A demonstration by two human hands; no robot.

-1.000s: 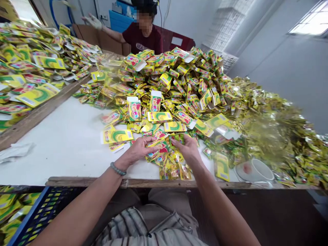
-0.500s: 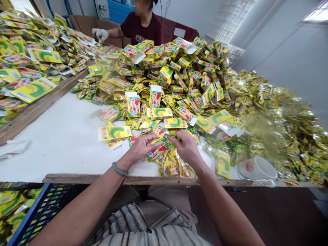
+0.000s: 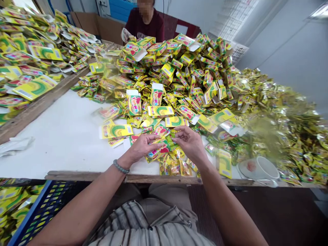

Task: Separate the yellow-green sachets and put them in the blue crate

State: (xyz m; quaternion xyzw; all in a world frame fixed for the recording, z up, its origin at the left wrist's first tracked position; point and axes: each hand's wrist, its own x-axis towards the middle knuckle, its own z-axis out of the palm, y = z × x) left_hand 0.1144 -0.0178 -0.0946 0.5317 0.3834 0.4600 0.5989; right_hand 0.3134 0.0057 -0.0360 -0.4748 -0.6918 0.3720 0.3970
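My left hand [image 3: 140, 148], with a bead bracelet at the wrist, grips a small yellow, green and red candy box [image 3: 164, 147] between thumb and fingers. At the box's right end my right hand [image 3: 191, 143] has its fingers curled, with thumb and fingertips against a small green packet [image 3: 171, 141]. How far the packet lies inside the box cannot be made out. Below the hands lie yellow candy packets [image 3: 172, 166] at the table edge. Several boxes, such as a box with a raised white flap [image 3: 134, 104], lie just beyond.
A tall heap of filled boxes [image 3: 169, 70] stands ahead, and shiny packets [image 3: 287, 126] pile up at right. A plastic cup [image 3: 260, 168] lies near the front edge. Left are a wooden divider [image 3: 46, 99], more cartons and a blue crate [image 3: 42, 208]. A co-worker [image 3: 146, 25] sits opposite.
My right fingers have moved slightly away from the box's end, and the green packet now shows there. My left hand keeps its hold. The co-worker's gloved hand has come in toward the body.
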